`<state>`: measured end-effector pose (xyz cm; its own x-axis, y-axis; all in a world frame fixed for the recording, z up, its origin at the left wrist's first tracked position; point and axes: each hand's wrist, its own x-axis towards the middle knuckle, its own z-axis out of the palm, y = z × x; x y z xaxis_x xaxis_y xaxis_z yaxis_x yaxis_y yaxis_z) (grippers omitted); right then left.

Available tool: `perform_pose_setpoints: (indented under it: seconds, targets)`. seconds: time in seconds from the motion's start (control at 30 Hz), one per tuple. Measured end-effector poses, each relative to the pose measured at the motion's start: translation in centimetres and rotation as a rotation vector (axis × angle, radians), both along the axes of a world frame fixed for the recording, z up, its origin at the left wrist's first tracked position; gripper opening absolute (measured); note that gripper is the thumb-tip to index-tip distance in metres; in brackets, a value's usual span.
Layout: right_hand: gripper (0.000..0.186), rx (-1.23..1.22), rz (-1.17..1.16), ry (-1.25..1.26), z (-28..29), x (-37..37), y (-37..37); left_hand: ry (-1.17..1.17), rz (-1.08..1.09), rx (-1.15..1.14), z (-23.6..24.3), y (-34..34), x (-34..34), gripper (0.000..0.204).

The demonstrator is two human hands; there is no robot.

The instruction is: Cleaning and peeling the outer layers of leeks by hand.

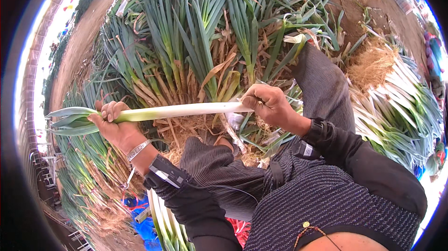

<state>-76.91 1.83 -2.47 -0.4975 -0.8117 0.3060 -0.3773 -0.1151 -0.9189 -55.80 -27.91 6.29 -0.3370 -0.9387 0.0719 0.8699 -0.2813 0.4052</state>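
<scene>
A long leek lies nearly level across my front, its white shaft bare and smooth. My left hand is closed round its green end, where short blue-green leaves fan out past the fingers. At the white end, my right hand grips the tip with thumb and fingers pinched together. Whether roots are still on that tip is hidden by the fingers. Just beyond my hands, a big heap of leeks stands with dry brown outer leaves about their lower stalks.
At the right lies a pile of white-shafted leeks with a tuft of tan roots. More leeks are heaped at the left. Blue plastic and red strands sit low in view. Peeled-off leaves litter the ground between my legs.
</scene>
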Motion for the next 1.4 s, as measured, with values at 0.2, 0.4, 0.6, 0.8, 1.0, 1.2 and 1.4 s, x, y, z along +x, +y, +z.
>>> perform_pose_setpoints:
  seconds: [0.2,0.4,0.6,0.8,1.0,1.2,1.4]
  targets:
    - [0.021,0.153,-0.003,-0.238,-0.5,0.2,-0.1,0.125,-0.158,-0.041,0.3,0.5,-0.3,0.050]
    - [0.021,0.089,0.177,0.766,2.3,-0.1,-2.9,0.075,-0.191,-0.182,0.8,2.2,-2.2,0.047]
    - [0.055,0.255,0.188,0.350,6.1,4.7,-7.7,-0.109,-0.183,-0.243,0.8,5.7,-5.7,0.050]
    - [0.032,0.239,0.300,0.095,-0.9,4.2,-6.0,-0.275,-0.028,-0.276,1.7,5.2,-4.9,0.053]
    - [0.035,0.304,0.294,0.172,-6.1,3.2,-1.3,-0.298,0.004,-0.187,1.0,3.7,-2.8,0.050]
    - [0.018,0.354,0.223,0.295,-10.7,-0.1,2.4,-0.398,0.089,-0.152,1.0,5.3,-5.2,0.050]
    - [0.027,0.822,0.324,0.484,-14.9,-4.9,7.9,-0.126,-0.111,-0.350,1.9,1.5,-0.9,0.057]
